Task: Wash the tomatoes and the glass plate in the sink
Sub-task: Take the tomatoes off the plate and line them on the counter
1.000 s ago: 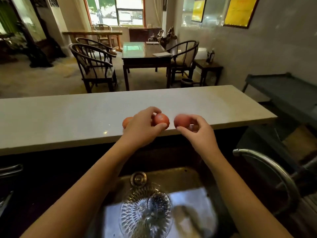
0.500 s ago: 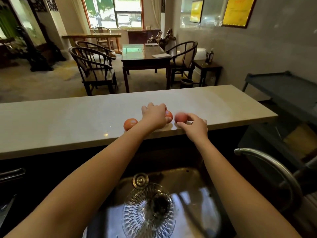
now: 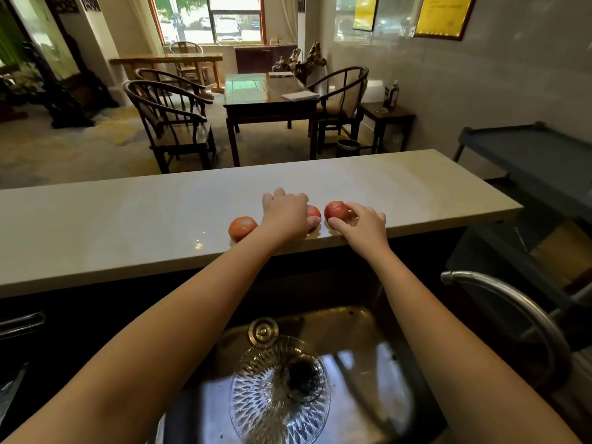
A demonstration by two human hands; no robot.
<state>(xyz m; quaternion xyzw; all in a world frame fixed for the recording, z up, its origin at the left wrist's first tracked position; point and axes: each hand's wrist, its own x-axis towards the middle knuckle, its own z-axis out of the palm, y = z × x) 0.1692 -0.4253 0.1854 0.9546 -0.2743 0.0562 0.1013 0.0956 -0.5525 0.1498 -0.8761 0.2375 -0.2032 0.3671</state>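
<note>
head view, tomatoes: three tomatoes are sitting in a row near the front edge of the table (image 3: 112, 225), right above the sink (image 3: 368, 315). The left tomato (image 3: 242, 228) is lying free, with nothing touching it.
left grip: the left grip (image 3: 285, 216) is lying palm-down over the middle tomato (image 3: 314, 214). It looks like the fingers are curling round it, but the hand is hiding most of it, so I'm not 100% sure.
right grip: the right grip (image 3: 365, 229) is pinching the right tomato (image 3: 336, 211) between thumb and fingers.
plate: the glass plate (image 3: 278, 389) is lying flat in the bottom of the sink, partly over the drain and just in front of the round plug (image 3: 263, 331).
risk, rolling: the tomatoes are round and the table is looking slick, so a nudge from either wrist is probably sending the free one off the edge.
risk, dropping: anything slipping here is falling straight onto the glass below, so I'm guessing a bruised tomato or a chipped plate.
risk, wet glass: the plate is likely getting slippery once water is running from the faucet (image 3: 512, 302).
materials: the tomatoes are looking smooth, reddish and firm. The plate is showing clear cut glass with a ribbed petal pattern. The sink is glinting like brushed steel. The table is looking like pale polished stone.
</note>
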